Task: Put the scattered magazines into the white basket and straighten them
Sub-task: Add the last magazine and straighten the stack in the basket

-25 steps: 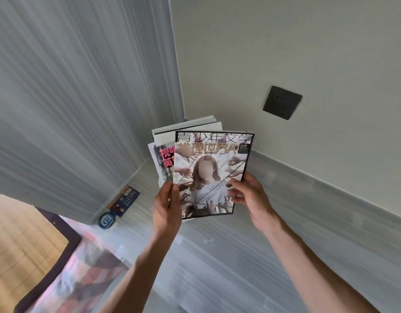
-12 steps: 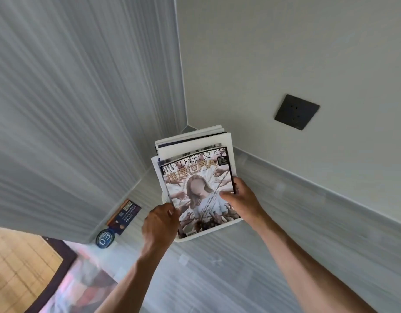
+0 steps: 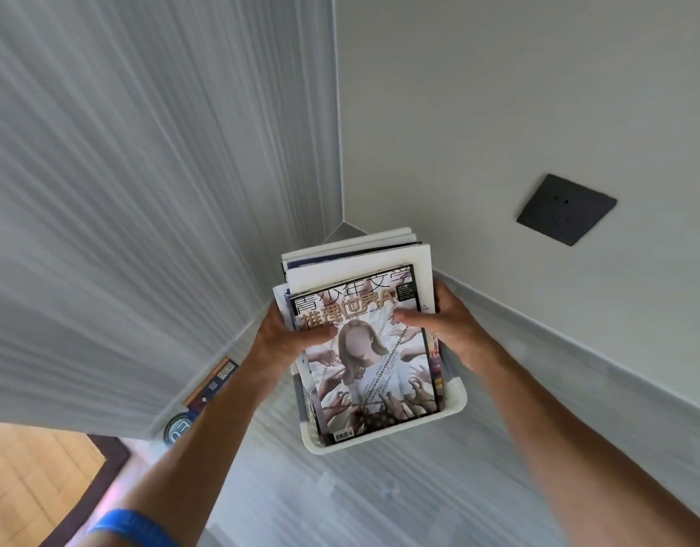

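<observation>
Standing upright in the white basket [image 3: 457,404], a stack of magazines [image 3: 364,329] is gripped at its sides by the person's left hand [image 3: 285,335] and right hand [image 3: 445,323]. Straightening seems underway; next, squaring uneven edges.

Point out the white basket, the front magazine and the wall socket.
white basket [image 3: 457,400]: head view, right rim.
front magazine [image 3: 370,369]: head view, cover middle.
wall socket [image 3: 565,209]: head view, plate centre.

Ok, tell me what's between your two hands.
In the head view, the stack of magazines standing in the white basket fills the gap: the left hand grips its left edge, the right hand its right, thumbs on the front cover.
</observation>
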`<state>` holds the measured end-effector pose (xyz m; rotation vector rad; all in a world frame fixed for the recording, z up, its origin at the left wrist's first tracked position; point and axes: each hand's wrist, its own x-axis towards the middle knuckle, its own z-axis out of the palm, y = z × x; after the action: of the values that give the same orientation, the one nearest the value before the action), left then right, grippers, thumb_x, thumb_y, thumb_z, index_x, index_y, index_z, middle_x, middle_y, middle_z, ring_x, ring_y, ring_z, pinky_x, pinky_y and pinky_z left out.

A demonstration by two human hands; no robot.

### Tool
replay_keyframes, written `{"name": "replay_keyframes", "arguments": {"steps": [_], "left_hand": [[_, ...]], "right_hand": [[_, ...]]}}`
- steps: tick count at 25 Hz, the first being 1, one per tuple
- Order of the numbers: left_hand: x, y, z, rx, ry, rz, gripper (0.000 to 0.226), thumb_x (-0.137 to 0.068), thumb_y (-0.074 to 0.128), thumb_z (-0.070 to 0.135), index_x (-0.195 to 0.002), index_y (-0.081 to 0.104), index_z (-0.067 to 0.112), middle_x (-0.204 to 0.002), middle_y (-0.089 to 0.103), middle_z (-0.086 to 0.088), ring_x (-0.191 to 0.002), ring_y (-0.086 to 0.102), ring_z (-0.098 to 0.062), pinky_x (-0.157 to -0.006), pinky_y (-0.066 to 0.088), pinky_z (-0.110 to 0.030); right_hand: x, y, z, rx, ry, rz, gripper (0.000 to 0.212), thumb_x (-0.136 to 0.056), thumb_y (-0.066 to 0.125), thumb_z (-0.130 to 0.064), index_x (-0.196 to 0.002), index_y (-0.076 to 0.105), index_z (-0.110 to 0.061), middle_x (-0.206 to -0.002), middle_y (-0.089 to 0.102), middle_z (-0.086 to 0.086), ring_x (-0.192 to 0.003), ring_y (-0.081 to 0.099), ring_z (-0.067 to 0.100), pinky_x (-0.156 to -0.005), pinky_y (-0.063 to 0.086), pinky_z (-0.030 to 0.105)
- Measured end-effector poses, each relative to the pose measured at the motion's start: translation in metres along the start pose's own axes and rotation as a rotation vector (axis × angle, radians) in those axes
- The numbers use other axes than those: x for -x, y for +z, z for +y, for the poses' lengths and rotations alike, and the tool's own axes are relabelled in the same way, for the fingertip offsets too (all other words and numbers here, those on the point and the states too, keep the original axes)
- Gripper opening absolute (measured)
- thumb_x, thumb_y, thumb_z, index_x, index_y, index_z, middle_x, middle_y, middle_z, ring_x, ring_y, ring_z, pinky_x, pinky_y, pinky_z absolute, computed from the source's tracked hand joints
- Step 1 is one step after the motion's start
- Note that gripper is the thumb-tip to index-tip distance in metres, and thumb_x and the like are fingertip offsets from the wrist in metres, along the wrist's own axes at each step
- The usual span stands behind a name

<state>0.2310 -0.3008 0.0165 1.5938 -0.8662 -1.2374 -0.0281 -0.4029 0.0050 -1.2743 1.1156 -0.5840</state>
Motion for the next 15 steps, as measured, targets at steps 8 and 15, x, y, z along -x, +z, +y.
{"name": "replay_keyframes", "arguments": {"steps": [8,15], "left_hand": [[-0.005,0.012,-0.023,0.229,0.001,-0.003,0.068,-0.057,0.093,0.01,-0.117,0.063,0.014,-0.107,0.074,-0.014,-0.1,0.071,-0.035,-0.073,0.06,-0.051],[0.04,0.024,-0.03,0.274,0.08,-0.026,0.069,-0.065,0.089,0.01,-0.125,0.053,0.008,-0.109,0.072,-0.017,-0.097,0.07,-0.041,-0.055,0.061,-0.044]], "right_hand": [[-0.003,0.005,0.012,-0.195,-0.102,-0.047,0.063,-0.064,0.089,-0.013,-0.119,0.06,-0.02,-0.107,0.074,0.008,-0.096,0.072,0.024,-0.07,0.057,0.026],[0.05,0.004,0.019,-0.134,-0.059,-0.072,0.062,-0.061,0.092,-0.014,-0.116,0.063,-0.018,-0.105,0.075,0.008,-0.097,0.072,0.027,-0.07,0.059,0.028]]}}
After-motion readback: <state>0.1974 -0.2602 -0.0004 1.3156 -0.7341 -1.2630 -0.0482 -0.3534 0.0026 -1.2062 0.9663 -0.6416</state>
